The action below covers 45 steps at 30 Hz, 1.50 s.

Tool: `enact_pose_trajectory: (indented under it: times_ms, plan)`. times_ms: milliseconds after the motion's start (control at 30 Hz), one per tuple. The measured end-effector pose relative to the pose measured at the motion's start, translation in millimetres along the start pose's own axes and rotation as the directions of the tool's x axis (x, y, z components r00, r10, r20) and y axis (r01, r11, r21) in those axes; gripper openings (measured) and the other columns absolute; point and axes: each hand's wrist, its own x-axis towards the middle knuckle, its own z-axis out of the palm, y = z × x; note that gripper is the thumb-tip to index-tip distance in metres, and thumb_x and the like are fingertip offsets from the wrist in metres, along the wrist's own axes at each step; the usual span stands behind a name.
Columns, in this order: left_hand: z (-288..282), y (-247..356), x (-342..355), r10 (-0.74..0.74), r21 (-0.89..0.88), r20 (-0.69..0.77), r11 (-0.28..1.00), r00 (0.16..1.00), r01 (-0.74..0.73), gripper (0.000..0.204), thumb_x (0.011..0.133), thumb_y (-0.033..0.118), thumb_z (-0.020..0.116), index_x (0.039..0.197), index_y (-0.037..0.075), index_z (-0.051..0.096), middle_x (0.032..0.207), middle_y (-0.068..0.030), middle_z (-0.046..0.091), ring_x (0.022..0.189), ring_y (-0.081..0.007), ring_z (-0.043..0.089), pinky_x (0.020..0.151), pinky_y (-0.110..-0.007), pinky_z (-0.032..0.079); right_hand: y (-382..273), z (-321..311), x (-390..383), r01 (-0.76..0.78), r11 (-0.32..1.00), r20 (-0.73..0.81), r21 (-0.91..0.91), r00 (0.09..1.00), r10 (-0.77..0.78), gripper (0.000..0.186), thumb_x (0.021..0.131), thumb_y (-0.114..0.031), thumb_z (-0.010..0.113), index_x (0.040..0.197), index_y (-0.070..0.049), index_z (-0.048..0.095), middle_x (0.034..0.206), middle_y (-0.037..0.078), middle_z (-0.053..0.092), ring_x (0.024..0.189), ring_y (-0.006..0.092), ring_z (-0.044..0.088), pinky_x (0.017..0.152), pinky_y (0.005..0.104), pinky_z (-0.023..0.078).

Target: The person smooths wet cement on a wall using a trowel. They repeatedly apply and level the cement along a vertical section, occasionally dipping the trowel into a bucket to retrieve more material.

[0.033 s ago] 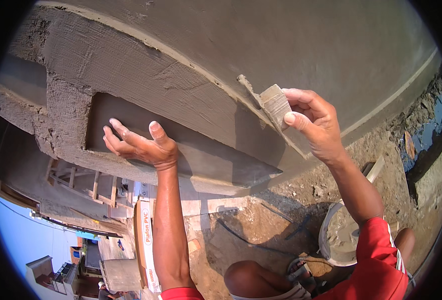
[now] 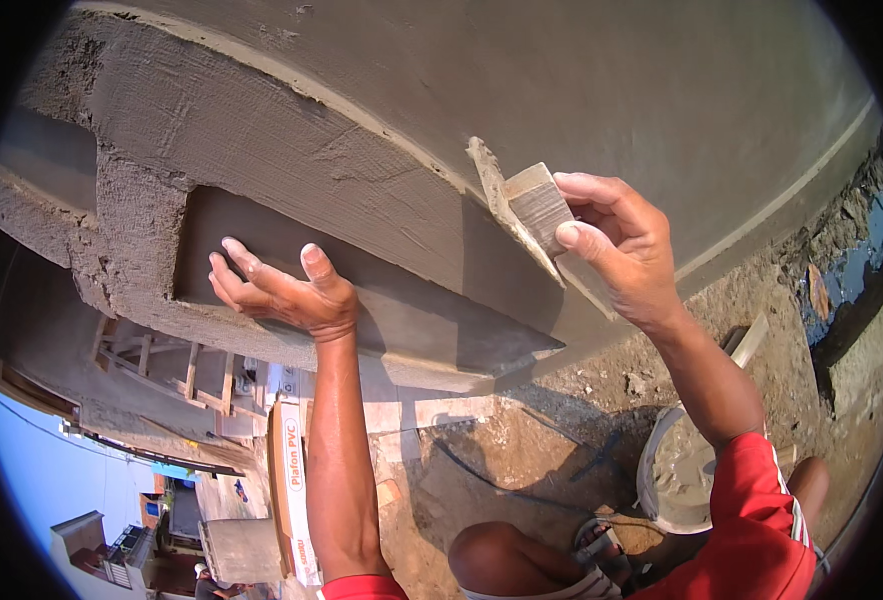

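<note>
My right hand [image 2: 617, 240] pinches the block-shaped wooden grip of a small plaster float [image 2: 542, 208] between thumb and fingers. The float's thin blade is seen nearly edge-on, with wet grey mortar along it. It stands at the ridge between the smooth grey plastered wall [image 2: 602, 90] and the rougher band; whether it touches the wall I cannot tell. My left hand [image 2: 287, 290] holds nothing, palm up with fingers spread and lightly curled, in front of a long tapering recess [image 2: 392, 270] in the plaster. Whitish dust coats its fingertips.
A bucket of wet mortar [image 2: 684, 470] stands on the dirt by my right elbow. Wooden frames [image 2: 192, 370], a long printed carton [image 2: 294, 490] and a person [image 2: 207, 580] are at the lower left. Bluish water [image 2: 867, 250] lies at the far right.
The float has shifted slightly left and turned in my right hand, showing more of its mortar-coated blade. My left hand has hardly moved.
</note>
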Motion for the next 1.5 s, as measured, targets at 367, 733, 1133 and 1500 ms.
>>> enact_pose_trajectory:
  times_ms: [367,733,1133,1500]
  plan:
    - [0.2,3.8,0.1,-0.027,-0.029,-0.001,0.999,1.0,0.027,0.085,0.093,0.063,0.037,0.141,-0.008,0.039,0.147,-0.0224,0.024,0.139,-0.04,0.019,0.11,-0.058,0.017,19.7,67.6,9.2,0.463,0.603,0.044,-0.65,0.814,-0.579,0.049,0.067,0.007,0.074,0.114,-0.001,0.062,0.101,0.015,0.058,0.09,0.0307,0.057,0.076,0.0387,0.049]
    - [-1.6,3.5,1.0,-0.024,-0.017,0.001,1.0,1.0,0.024,0.085,0.094,0.062,0.037,0.141,-0.009,0.038,0.147,-0.0232,0.024,0.139,-0.0401,0.02,0.111,-0.058,0.018,3.1,25.9,-2.2,0.307,0.906,0.017,-0.293,0.949,-0.316,0.038,0.085,0.0,0.066,0.122,0.003,0.062,0.107,0.018,0.065,0.095,0.025,0.064,0.086,0.0334,0.05]
    - [-0.2,2.3,-0.4,-0.018,-0.004,0.002,1.0,1.0,0.018,0.085,0.094,0.061,0.038,0.141,-0.01,0.038,0.146,-0.0225,0.024,0.139,-0.0388,0.019,0.11,-0.059,0.017,20.5,-13.8,-12.1,0.056,0.952,0.097,-0.3,0.995,-0.028,0.037,0.089,-0.002,0.062,0.125,-0.005,0.064,0.11,0.012,0.069,0.099,0.0189,0.065,0.088,0.0303,0.051]
    - [-1.2,3.1,-0.3,-0.006,0.013,0.007,1.0,1.0,0.006,0.083,0.095,0.059,0.038,0.143,-0.009,0.035,0.146,-0.0242,0.025,0.138,-0.04,0.02,0.111,-0.057,0.018,-12.4,-9.0,2.1,-0.05,0.998,0.048,-0.032,0.998,0.051,0.037,0.09,-0.01,0.066,0.126,-0.002,0.063,0.114,0.01,0.068,0.105,0.0167,0.062,0.092,0.0319,0.051]
